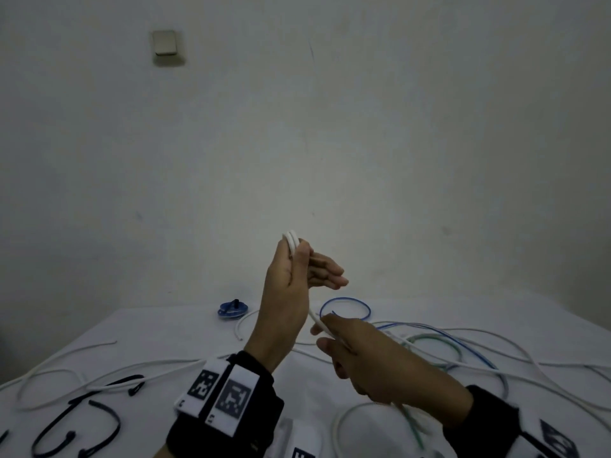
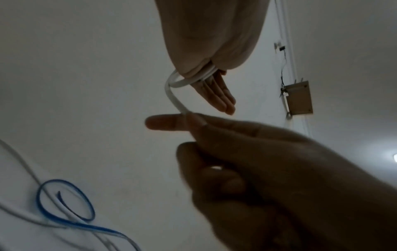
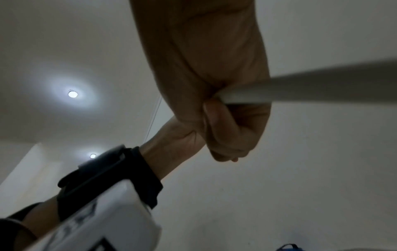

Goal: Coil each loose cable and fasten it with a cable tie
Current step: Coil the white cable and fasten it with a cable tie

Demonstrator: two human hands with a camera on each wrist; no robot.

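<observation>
White cable (image 1: 292, 242), looped twice, is pinched between thumb and palm of the raised left hand (image 1: 291, 285), fingers extended, while the right hand (image 1: 373, 355) grips its trailing length lower down, above a table (image 1: 158, 335) strewn with loose cables and black cable ties (image 1: 99, 421)

White cloth-covered table (image 1: 158, 328) against a pale wall, strewn with loose cables: long white cables (image 1: 99, 368) trail across the left and right sides, a blue cable (image 1: 345, 307) loops near the far middle, a pale green cable (image 1: 439, 342) curls just right of it, overlapping white ones. A small blue coiled bundle (image 1: 232, 310) with a black stub sits at the far edge, apart from the rest. Black cable ties (image 1: 99, 421) lie curved at the near left corner.
</observation>
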